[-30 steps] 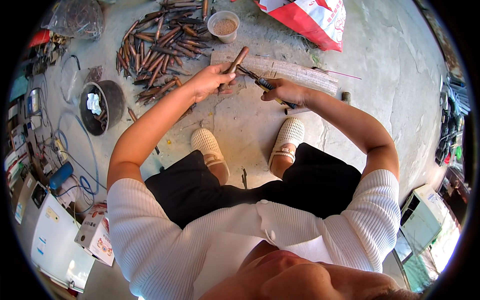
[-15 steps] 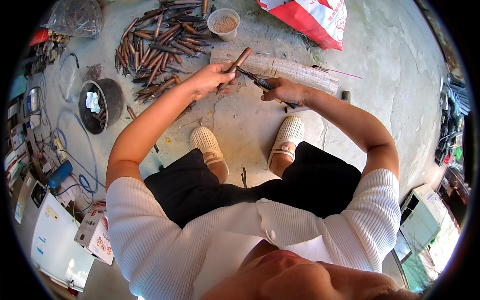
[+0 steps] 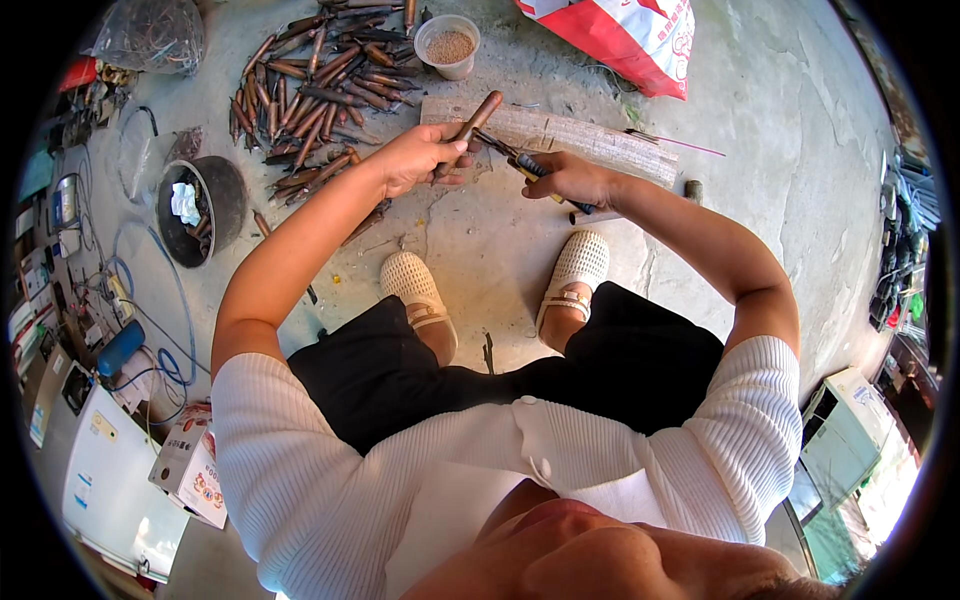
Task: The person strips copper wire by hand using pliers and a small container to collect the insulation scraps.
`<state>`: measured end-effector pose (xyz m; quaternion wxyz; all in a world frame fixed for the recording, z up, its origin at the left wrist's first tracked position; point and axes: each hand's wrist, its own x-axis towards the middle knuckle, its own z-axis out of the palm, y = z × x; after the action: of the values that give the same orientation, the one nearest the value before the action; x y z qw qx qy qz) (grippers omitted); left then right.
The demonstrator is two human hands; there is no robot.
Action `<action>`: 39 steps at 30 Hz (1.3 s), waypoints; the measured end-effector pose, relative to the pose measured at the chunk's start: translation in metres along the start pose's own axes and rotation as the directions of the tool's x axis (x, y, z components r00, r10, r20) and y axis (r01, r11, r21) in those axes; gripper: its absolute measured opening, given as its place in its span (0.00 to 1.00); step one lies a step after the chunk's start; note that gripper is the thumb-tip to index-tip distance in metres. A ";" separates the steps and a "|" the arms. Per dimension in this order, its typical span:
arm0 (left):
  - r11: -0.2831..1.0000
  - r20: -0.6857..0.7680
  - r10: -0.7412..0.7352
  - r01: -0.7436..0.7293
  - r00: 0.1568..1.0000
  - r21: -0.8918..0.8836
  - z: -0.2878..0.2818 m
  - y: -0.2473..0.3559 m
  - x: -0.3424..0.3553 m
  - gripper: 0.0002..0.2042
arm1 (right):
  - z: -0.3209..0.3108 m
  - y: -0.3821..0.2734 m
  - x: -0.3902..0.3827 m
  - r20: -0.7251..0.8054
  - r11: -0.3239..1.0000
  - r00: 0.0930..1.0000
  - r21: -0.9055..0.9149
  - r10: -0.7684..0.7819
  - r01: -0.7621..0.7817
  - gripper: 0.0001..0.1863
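Observation:
My left hand [image 3: 415,160] holds a copper-brown metal tube [image 3: 485,108] tilted upward to the right. My right hand [image 3: 570,178] grips pliers [image 3: 505,147] with black and yellow handles, whose jaws reach the tube just beside my left fingers; whether they are clamped on it I cannot tell. Behind both hands lies a long weathered wooden board [image 3: 590,140]. A large pile of similar copper and darkened tubes [image 3: 310,95] is spread on the concrete floor to the back left, near a plastic cup of tan granules [image 3: 448,50].
A dark bucket [image 3: 228,215] with tubes and white paper stands at left, near hoses, cables and a white appliance [image 3: 105,480]. A red-and-white sack [image 3: 630,40] lies at the back. A short cylinder [image 3: 692,190] stands right of the board. My feet [image 3: 420,290] frame the work.
The tube and both my hands have shifted very slightly upward in the picture. My grip on the tube and the pliers looks the same.

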<state>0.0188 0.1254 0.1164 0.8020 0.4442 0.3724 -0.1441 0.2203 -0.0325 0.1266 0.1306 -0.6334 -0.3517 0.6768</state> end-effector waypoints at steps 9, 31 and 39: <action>1.000 0.010 -0.004 0.004 1.000 0.018 -0.001 -0.002 0.000 0.19 | 0.001 -0.002 -0.002 -0.019 0.999 1.000 -0.040 -0.024 0.024 0.16; 0.982 -0.019 -0.027 0.030 0.999 0.185 0.003 0.007 -0.002 0.20 | 0.006 -0.001 0.001 -0.032 0.999 0.999 -0.044 0.026 -0.027 0.22; 0.975 -0.029 -0.010 0.016 1.000 0.223 0.004 0.012 0.005 0.19 | 0.011 0.012 0.009 -0.123 0.993 0.991 -0.114 -0.043 0.029 0.20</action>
<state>0.0303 0.1294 0.1215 0.7410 0.5309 0.3679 -0.1839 0.2114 -0.0389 0.1114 0.1291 -0.6746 -0.3917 0.6123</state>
